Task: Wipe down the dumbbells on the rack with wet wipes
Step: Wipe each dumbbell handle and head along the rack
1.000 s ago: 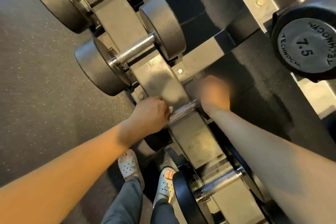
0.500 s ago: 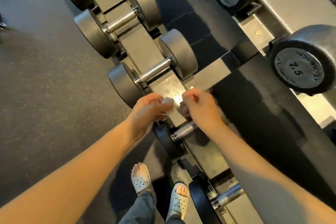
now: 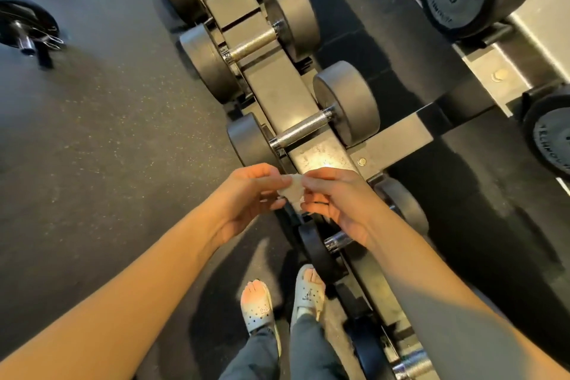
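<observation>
**A:** Where's the wet wipe now?

**B:** Off the metal. A second ago your left hand was wrapped round the handle of the near dumbbell. Now it and your right hand each pinch an edge of the wipe, held between them above the rack, touching no dumbbell.

**A:** So that one's finished?

**B:** Likely. You look to be refolding for a clean face — the next dumbbell, just beyond your hands on the far side, seems due.
</observation>
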Available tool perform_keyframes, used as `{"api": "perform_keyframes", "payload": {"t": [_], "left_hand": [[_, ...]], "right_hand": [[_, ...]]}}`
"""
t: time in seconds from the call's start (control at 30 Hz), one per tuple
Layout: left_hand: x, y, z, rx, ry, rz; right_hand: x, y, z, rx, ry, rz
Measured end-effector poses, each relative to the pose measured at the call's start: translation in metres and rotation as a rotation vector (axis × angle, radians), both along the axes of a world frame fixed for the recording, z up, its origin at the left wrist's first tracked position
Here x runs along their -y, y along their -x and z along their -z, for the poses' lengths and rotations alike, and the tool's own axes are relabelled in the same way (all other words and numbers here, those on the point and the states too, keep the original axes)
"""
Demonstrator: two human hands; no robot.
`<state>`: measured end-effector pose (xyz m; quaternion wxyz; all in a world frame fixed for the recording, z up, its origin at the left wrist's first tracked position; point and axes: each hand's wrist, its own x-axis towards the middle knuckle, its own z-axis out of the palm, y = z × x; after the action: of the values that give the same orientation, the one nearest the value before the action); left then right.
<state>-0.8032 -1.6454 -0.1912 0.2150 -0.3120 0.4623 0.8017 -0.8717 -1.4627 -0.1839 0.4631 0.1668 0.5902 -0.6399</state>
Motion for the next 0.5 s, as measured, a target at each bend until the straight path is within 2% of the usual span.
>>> {"api": "perform_keyframes", "payload": {"t": [0.13, 0.2, 0.27, 0.4, 0.43, 0.5], "left_hand": [[0.001, 0.004, -0.003, -0.023, -0.051, -0.160], [0.000, 0.006, -0.006, -0.051, 0.022, -0.138], [0.000, 0.009, -0.010, -0.072, 0.291, -0.039], [0.009, 0.022, -0.001, -0.094, 0.904, -0.165], [0.014, 0.025, 0.004, -0.095, 1.019, -0.200], [0.024, 0.033, 0.017, -0.092, 1.127, -0.255]], "right_hand": [[-0.006, 0.011, 0.002, -0.004, 0.080, -0.017], [-0.008, 0.018, -0.001, 0.044, 0.185, 0.047], [-0.006, 0.027, -0.001, 0.054, 0.209, 0.087], [0.011, 0.041, 0.008, -0.215, -0.150, -0.043], [0.018, 0.044, 0.011, -0.293, -0.214, -0.075], [0.032, 0.051, 0.016, -0.450, -0.314, -0.135]]}}
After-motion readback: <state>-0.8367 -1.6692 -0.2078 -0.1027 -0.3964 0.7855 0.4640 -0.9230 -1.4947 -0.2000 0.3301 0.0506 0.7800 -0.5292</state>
